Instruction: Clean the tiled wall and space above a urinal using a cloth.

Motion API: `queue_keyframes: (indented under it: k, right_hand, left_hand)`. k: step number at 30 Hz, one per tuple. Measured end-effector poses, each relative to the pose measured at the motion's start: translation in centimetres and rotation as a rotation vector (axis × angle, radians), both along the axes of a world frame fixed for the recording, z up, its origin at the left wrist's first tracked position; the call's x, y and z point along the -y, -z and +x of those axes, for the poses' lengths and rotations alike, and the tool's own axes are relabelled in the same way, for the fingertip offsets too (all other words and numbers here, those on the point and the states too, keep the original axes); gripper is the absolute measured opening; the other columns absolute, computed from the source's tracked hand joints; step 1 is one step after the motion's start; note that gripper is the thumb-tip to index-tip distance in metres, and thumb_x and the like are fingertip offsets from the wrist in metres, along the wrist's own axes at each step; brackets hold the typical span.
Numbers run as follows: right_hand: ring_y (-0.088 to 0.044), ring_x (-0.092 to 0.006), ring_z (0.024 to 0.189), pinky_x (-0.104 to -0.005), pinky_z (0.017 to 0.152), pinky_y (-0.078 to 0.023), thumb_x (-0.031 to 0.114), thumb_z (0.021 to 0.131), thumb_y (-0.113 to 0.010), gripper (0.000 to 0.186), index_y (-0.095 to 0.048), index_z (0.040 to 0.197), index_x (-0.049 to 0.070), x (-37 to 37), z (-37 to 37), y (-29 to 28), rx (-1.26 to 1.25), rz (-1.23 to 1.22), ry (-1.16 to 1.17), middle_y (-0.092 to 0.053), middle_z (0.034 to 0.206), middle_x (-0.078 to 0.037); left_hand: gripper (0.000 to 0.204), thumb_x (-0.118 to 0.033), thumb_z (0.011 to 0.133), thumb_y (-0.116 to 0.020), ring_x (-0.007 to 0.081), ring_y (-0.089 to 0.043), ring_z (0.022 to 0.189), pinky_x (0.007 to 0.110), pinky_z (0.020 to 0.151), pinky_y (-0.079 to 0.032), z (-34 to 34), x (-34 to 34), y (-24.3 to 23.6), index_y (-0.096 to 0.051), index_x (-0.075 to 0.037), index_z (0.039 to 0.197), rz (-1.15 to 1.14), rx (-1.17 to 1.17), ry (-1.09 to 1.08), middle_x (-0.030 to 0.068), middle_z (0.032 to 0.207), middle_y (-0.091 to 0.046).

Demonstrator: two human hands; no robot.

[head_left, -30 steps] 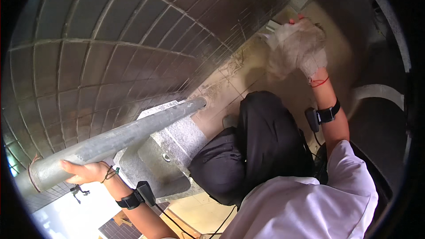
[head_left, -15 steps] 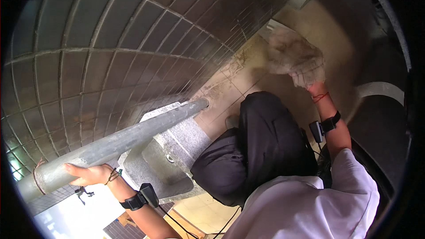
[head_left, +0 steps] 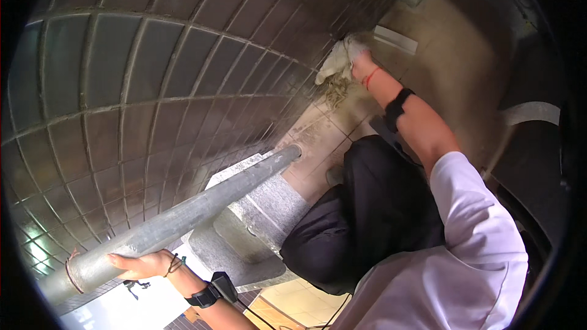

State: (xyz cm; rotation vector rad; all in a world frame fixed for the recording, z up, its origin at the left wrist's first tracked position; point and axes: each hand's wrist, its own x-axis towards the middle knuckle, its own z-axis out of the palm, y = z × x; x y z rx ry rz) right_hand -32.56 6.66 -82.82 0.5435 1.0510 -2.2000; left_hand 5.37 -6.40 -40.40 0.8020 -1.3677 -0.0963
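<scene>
1. Well, the crumpled, off-white cloth (head_left: 334, 65) is down where the dark brown tiled wall (head_left: 153, 67) meets the beige tiled floor (head_left: 422, 73).
2. The person's right hand (head_left: 361, 60) is clamped on the cloth, though its separate fingers are lost in blur and folds; bunching it presumably keeps it pressed into that narrow angle.
3. Stringy, yellow-green debris (head_left: 336, 91) lies just beside the cloth, along the wall's foot.
4. A flat, white, narrow strip (head_left: 396, 40) rests on the floor near the right hand, apart from it.
5. The left hand (head_left: 143, 264) clasps the thick, round, grey pipe (head_left: 202, 208), thumb over it, fingers mostly out of sight underneath; how tightly, I cannot tell. With the right arm stretched so far out, I'd judge this hold steadies the body.
6. Beneath the pipe sits a speckled grey stone basin (head_left: 272, 198), close to the bent knees in loose black trousers (head_left: 385, 189).
</scene>
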Motion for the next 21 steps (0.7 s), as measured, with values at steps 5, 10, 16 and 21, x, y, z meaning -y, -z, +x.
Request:
queue_keyframes:
  k: [5,10,16,21]
  right_hand:
    - [-0.06,-0.0225,0.089,-0.0389,0.073,-0.049,0.018,0.086,-0.049,0.023,-0.061,0.103,0.007,2.8,-1.5,3.5,-0.651,0.987,-0.225,-0.063,0.092,-0.008]
    - [-0.06,-0.025,0.089,-0.0415,0.071,-0.047,0.013,0.081,-0.048,0.026,-0.066,0.099,0.005,6.3,4.0,5.4,-1.35,1.992,-0.995,-0.064,0.092,-0.011]
    - [-0.059,-0.0203,0.089,-0.0327,0.072,-0.047,0.009,0.084,-0.042,0.028,-0.058,0.107,0.006,3.4,1.9,-3.0,-1.206,1.917,-0.944,-0.061,0.1,-0.009]
    - [-0.057,-0.0206,0.093,-0.032,0.074,-0.046,0.007,0.083,-0.042,0.028,-0.057,0.106,0.002,4.8,2.3,4.9,-1.232,2.002,-0.587,-0.06,0.101,-0.011]
  left_hand:
    - [0.067,-0.04,0.086,-0.056,0.0293,-0.055,0.096,0.041,0.08,-0.049,-1.2,-0.2,0.3,-0.035,0.014,0.12,-0.008,0.011,0.043,0.024,0.115,-0.047]
    - [0.067,-0.04,0.085,-0.057,0.0299,-0.056,0.096,0.042,0.08,-0.049,-1.6,0.1,0.3,-0.037,0.014,0.119,-0.034,0.062,0.097,0.0244,0.114,-0.048]
    - [0.071,-0.044,0.084,-0.057,0.0306,-0.056,0.096,0.043,0.081,-0.05,0.0,-0.1,0.1,-0.038,0.016,0.118,0.125,0.02,-0.036,0.0256,0.115,-0.047]
    - [0.06,-0.044,0.088,-0.048,0.0256,-0.057,0.091,0.037,0.075,-0.051,-2.4,-0.2,0.4,-0.049,0.013,0.107,0.027,-0.014,0.003,0.0214,0.109,-0.051]
